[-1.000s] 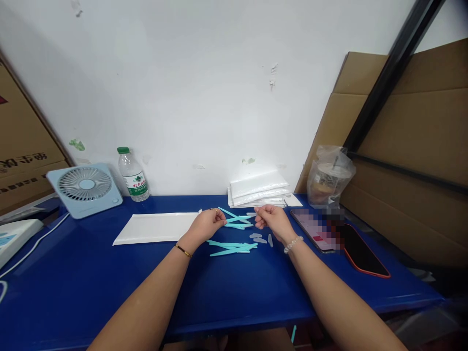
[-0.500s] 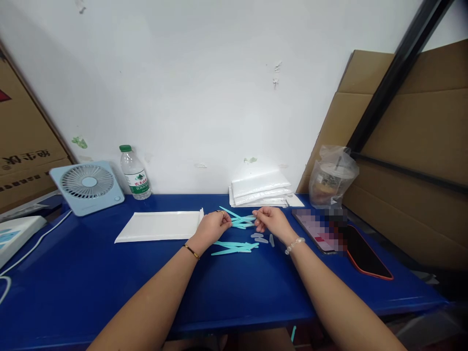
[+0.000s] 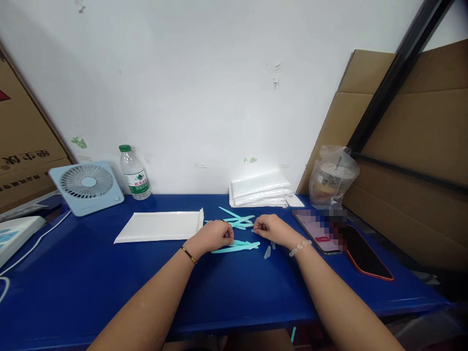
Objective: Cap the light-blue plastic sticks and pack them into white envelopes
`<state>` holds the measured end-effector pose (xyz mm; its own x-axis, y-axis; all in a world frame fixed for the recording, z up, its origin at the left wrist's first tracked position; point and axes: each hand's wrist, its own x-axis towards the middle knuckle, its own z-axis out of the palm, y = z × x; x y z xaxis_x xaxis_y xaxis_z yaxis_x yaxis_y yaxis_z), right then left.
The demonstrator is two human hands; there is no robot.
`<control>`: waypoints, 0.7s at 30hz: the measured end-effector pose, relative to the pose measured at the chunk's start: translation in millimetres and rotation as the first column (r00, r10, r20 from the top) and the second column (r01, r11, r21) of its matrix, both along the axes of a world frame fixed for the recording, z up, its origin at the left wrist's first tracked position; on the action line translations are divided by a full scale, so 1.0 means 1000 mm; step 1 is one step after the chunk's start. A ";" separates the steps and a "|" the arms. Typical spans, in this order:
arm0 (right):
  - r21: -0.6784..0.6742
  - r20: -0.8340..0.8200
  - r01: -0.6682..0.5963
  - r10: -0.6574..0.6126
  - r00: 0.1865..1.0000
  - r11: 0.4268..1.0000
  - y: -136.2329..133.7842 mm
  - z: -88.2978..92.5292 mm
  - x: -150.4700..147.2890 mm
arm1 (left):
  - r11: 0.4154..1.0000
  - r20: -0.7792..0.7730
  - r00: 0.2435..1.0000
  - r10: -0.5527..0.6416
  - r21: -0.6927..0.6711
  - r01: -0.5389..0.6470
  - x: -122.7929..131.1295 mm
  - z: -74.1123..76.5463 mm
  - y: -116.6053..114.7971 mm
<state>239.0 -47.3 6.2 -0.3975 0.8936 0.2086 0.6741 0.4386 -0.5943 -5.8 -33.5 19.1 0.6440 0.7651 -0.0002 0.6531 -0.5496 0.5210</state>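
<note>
My left hand (image 3: 214, 236) is closed in a pinch at the near pile of turquoise eyebrow razors (image 3: 241, 247), its fingertips on one of them. Farther back, a second pile of turquoise razors (image 3: 239, 222) lies crossed on the table, between my two hands. My right hand (image 3: 274, 229) is closed too, thumb and finger together on a small clear plastic blade cover (image 3: 253, 230) that shows only in part. Below that hand lies another loose clear cover (image 3: 267, 252), with one more partly hidden by the fingers.
On the blue table (image 3: 146, 287) a white packet (image 3: 161, 225) lies left. Behind stand a water bottle (image 3: 135, 173) and a light blue fan (image 3: 89, 185). White bubble mailers (image 3: 259, 190) are stacked at the wall. Two phones (image 3: 369, 253) and a bagged drink cup (image 3: 331, 180) are right.
My left hand has come from the far razor pile toward me to the near one. My right hand has lowered to the clear covers, which have shifted about.
</note>
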 end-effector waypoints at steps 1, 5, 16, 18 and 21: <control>-0.027 -0.045 0.004 -0.005 0.999 1.000 0.000 0.002 0.001 | 1.000 0.023 0.999 0.022 0.006 -0.022 -0.001 0.000 0.001; -0.151 -0.223 -0.015 -0.019 0.975 0.988 -0.001 0.007 0.009 | 0.992 0.111 0.986 0.126 -0.004 -0.126 -0.007 0.000 0.007; -0.273 -0.419 0.054 -0.170 0.892 0.960 0.003 0.008 0.012 | 0.974 0.192 0.955 0.226 -0.057 -0.219 -0.015 0.003 0.014; -0.258 -0.466 0.056 -0.175 0.867 0.965 0.002 0.009 0.011 | 0.971 0.201 0.950 0.238 -0.066 -0.229 -0.015 0.005 0.014; -0.229 -0.543 0.026 -0.150 0.826 0.973 0.000 0.011 0.008 | 0.971 0.217 0.947 0.237 -0.078 -0.226 -0.015 0.006 0.015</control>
<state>246.7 -47.3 17.5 -0.1876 0.9657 0.1795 0.2336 0.2214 -0.9468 -21.2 -18.7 24.9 0.4373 0.8958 0.0800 0.6231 -0.3659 0.6912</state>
